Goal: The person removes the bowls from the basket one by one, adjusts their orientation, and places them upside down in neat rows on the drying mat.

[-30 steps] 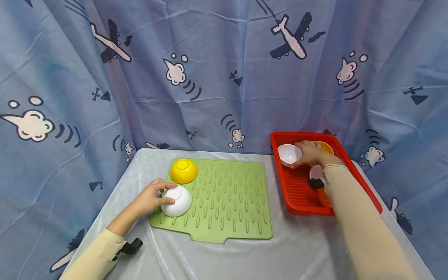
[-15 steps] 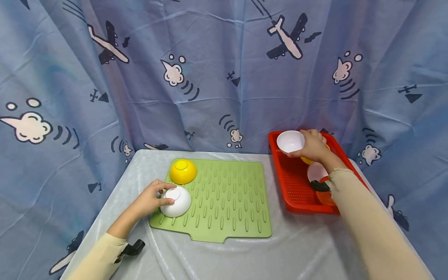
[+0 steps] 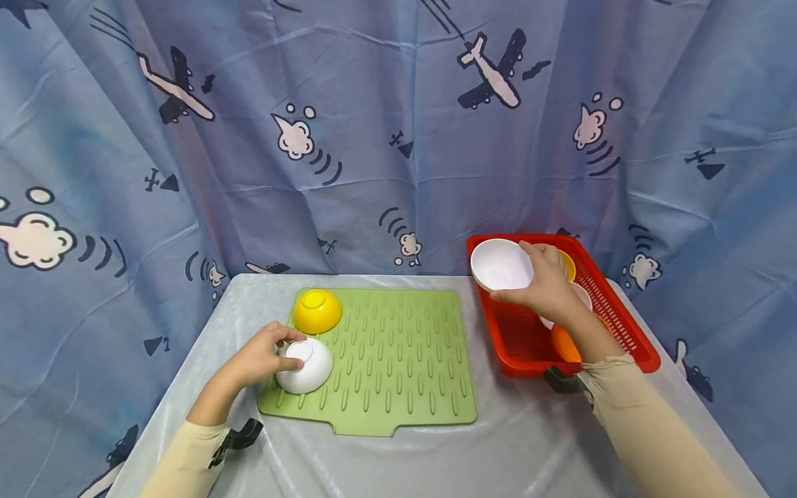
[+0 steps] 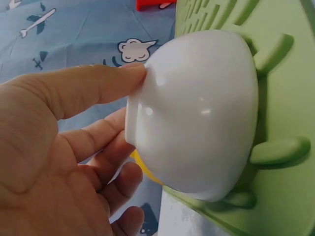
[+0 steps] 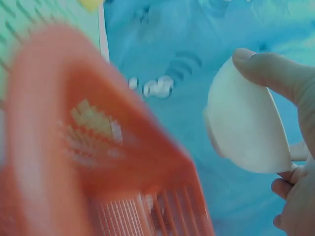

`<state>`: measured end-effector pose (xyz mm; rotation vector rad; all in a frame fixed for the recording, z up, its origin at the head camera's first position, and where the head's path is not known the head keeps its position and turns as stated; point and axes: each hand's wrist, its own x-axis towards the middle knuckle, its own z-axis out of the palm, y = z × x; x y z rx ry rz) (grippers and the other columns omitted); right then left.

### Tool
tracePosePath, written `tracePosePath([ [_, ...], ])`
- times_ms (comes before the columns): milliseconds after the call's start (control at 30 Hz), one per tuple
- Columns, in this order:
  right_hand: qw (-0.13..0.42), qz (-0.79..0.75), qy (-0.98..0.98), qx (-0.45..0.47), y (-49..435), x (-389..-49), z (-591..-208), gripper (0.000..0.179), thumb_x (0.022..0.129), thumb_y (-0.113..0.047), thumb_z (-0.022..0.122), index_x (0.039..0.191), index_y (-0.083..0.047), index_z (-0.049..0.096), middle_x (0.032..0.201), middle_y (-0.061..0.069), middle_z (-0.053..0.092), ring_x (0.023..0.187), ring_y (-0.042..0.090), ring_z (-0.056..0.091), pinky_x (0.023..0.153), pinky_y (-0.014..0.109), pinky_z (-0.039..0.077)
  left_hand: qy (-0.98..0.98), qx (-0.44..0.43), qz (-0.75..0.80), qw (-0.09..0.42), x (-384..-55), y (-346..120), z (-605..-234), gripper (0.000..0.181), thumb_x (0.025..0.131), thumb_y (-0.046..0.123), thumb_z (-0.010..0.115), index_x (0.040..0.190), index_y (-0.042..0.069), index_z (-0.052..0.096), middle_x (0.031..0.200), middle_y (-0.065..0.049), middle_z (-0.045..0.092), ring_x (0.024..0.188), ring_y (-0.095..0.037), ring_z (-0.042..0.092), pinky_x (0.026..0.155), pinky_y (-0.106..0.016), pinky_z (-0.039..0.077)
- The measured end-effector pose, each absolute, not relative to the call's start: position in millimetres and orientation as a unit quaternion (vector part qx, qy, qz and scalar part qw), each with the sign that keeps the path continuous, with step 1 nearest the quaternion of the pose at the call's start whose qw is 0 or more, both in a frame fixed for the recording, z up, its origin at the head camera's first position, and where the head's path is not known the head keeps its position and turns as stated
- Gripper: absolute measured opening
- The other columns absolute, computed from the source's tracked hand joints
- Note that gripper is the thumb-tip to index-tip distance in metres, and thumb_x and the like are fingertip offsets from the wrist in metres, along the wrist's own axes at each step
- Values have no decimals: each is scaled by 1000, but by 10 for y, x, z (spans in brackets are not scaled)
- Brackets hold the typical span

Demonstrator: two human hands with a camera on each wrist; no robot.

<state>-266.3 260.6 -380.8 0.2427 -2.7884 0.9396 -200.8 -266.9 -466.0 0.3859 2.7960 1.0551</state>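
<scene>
My left hand (image 3: 260, 356) holds a white bowl (image 4: 202, 113) by its foot ring, thumb on one side and fingers on the other. That bowl sits upside down on the front left of a green drying mat (image 3: 398, 360). Behind it, a yellow bowl (image 3: 318, 312) also lies upside down on the mat. Over the red basket (image 3: 507, 356), my right hand (image 3: 548, 283) pinches a second white bowl (image 3: 501, 265) by its rim, the hollow facing up and toward me. In the right wrist view this white bowl (image 5: 246, 118) shows from the side, raised beside the basket wall.
Inside the basket are another yellow bowl (image 3: 568, 265), a pale pink bowl (image 3: 583, 296) and an orange bowl (image 3: 565, 344), partly hidden by my right hand and forearm. A blue curtain (image 3: 349, 138) with airplane prints hangs behind the grey cloth-covered table (image 3: 373, 463).
My right hand has lifted the second white bowl from inside the basket to above its left rim. My left hand keeps its hold on the overturned bowl. The head view has shifted slightly.
</scene>
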Motion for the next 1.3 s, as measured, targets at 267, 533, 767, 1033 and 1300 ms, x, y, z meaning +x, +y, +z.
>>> tracePosePath([
  [267,103,358,-921,115,2161,-2204,-3970,113,65,-39,97,156,-6,38,146,24,35,134,47,33,103,68,36,930,142,333,59,-2002,-2727,-4651,46,81,24,88,122,9,72,109,-5,60,102,-28,50,84,-40,41],
  [533,109,381,-904,160,1772,-1833,-4232,113,59,-36,99,153,-6,43,143,18,40,134,38,32,104,66,39,917,157,367,1,-1930,-2669,-4541,57,91,39,77,137,8,62,124,-8,64,110,-31,54,87,-47,45],
  [767,99,392,-888,217,1465,-1688,-4372,114,57,-38,100,152,-10,45,144,17,40,135,38,35,102,68,42,817,165,552,-17,-1652,-1894,-4465,47,98,19,70,142,6,58,131,-15,65,110,-29,58,84,-28,49],
  [1033,99,404,-868,269,1298,-1547,-4469,119,54,-39,101,153,-9,44,146,16,40,136,38,33,102,68,41,717,156,649,202,-1440,-1453,-4661,68,100,40,67,148,-4,47,140,-19,59,122,-33,57,92,-36,49],
  [1300,108,391,-865,295,1226,-1524,-4546,122,53,-41,101,156,-12,41,147,15,39,138,37,32,102,67,42,677,119,693,218,-1432,-1416,-4781,67,96,39,72,140,-9,54,118,-2,69,106,-17,58,83,-29,49],
])
